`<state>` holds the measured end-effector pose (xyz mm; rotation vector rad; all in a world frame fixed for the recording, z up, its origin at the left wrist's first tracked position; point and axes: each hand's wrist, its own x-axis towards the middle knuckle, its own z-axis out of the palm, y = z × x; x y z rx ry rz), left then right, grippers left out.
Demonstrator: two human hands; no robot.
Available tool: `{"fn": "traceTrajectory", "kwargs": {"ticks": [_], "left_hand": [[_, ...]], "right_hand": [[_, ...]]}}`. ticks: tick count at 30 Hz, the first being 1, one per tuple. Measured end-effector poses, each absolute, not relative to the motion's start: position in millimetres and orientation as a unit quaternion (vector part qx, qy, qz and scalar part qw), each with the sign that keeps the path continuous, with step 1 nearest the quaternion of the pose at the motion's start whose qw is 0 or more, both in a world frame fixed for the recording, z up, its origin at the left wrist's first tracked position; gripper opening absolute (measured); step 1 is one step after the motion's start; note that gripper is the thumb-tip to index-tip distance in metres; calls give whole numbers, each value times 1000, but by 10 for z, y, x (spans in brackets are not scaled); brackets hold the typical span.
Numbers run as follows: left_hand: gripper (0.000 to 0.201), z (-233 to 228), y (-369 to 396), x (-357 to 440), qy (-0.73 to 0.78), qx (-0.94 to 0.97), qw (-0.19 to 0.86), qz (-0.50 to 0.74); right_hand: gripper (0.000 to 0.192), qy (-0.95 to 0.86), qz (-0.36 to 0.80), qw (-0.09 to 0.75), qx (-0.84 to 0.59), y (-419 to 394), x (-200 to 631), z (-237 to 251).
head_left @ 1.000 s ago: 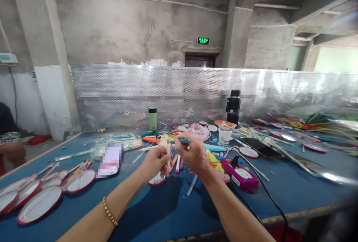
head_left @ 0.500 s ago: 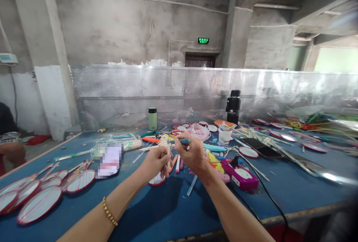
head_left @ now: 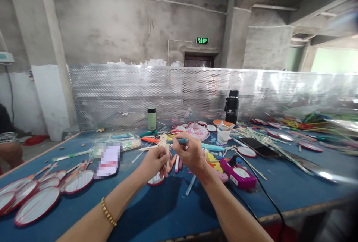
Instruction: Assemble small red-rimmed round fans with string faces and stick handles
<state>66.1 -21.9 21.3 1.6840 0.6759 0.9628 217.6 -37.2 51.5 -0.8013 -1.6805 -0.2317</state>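
Observation:
My left hand [head_left: 157,160] is closed on a pale flat stick [head_left: 167,148], which it holds upright over the table. Beneath that hand a small red-rimmed white disc [head_left: 155,179] shows in part; I cannot tell whether the stick joins it. My right hand [head_left: 191,152] grips a teal marker pen [head_left: 181,141], pointing left with its tip at the upper end of the stick. Whether tip and stick touch is too small to tell. Close by lie pink and orange markers [head_left: 176,163] and a clear strip [head_left: 191,185].
Several red-rimmed round fans [head_left: 37,205] lie at left beside a phone [head_left: 109,162]. A purple power strip [head_left: 238,174] with a black cable sits at right. Behind stand a green bottle [head_left: 151,118], a white cup [head_left: 223,136], a black flask [head_left: 232,107] and a perforated metal screen [head_left: 125,85].
The view has shifted slightly, so everything sits a little further left. Both hands keep their grips, with the pen tip still at the stick's upper end.

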Motion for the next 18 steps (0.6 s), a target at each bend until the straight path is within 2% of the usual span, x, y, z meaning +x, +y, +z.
{"fn": "traceTrajectory", "kwargs": {"ticks": [7, 13, 18], "left_hand": [[21, 220, -219, 645, 291, 696, 516, 407], [22, 286, -165, 545, 333, 676, 505, 422], [24, 254, -106, 525, 343, 665, 513, 419]], "right_hand": [[17, -719, -97, 595, -347, -387, 2172, 519], [13, -670, -104, 649, -345, -410, 2239, 572], [12, -654, -89, 664, -352, -364, 2307, 583]]}}
